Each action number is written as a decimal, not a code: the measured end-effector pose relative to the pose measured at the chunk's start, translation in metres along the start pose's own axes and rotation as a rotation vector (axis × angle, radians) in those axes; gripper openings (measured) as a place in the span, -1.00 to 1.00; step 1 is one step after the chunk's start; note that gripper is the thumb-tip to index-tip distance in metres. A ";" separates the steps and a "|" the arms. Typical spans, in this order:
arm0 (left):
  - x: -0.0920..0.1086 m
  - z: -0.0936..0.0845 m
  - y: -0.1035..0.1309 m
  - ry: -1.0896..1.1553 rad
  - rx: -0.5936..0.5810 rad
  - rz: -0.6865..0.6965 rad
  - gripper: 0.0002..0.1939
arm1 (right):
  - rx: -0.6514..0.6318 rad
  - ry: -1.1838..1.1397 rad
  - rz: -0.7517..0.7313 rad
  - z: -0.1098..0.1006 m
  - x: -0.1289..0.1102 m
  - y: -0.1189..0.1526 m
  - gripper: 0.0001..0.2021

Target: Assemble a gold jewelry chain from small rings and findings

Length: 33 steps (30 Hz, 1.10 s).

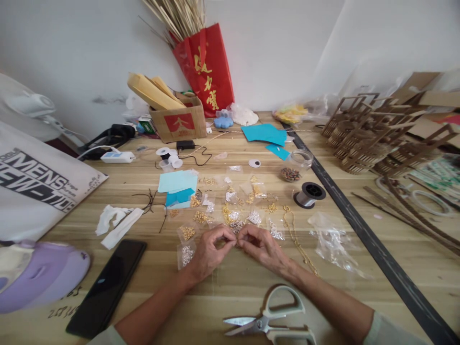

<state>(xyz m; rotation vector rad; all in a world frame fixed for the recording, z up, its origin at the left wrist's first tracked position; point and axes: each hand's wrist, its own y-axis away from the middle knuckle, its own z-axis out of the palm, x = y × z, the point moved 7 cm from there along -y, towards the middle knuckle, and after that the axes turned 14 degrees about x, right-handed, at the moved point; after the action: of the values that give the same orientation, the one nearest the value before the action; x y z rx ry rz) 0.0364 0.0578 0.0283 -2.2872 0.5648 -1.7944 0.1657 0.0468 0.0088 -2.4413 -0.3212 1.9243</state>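
My left hand point(215, 247) and my right hand point(261, 247) meet at the middle of the table, thumbs and forefingers pinched together tip to tip. Whatever they pinch is too small to make out. A faint thin line hangs below the left fingers. Just beyond the fingertips lie small heaps of dark silvery beads point(236, 226), white beads point(254, 217) and gold beads point(227, 214). Bags of gold findings point(187, 233) and silver rings point(187, 256) sit beside my left hand. To the right of my right hand are silver rings point(276, 230) and a gold chain point(295, 237).
Open scissors point(268, 320) lie near the front edge, between my forearms. A black phone point(108, 287) is at left. On the right stand a wire spool point(309, 195), a jar of beads point(293, 172) and a crumpled plastic bag point(332, 242). Wooden baskets point(377, 129) are stacked farther right.
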 end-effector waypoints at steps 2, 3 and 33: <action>0.000 0.000 0.000 -0.003 0.001 0.006 -0.89 | -0.014 -0.020 0.031 0.001 0.004 0.000 -0.90; 0.000 0.000 0.000 -0.004 0.001 0.010 -0.89 | -0.020 -0.030 0.041 0.002 0.006 0.000 -0.90; -0.009 0.000 -0.003 0.014 -0.057 -0.115 -0.90 | -0.022 -0.021 0.108 0.001 0.010 -0.001 -0.86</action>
<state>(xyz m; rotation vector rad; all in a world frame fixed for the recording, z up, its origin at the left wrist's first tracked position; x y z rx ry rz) 0.0354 0.0642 0.0209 -2.3926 0.5027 -1.8703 0.1664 0.0497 -0.0010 -2.5040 -0.2168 1.9989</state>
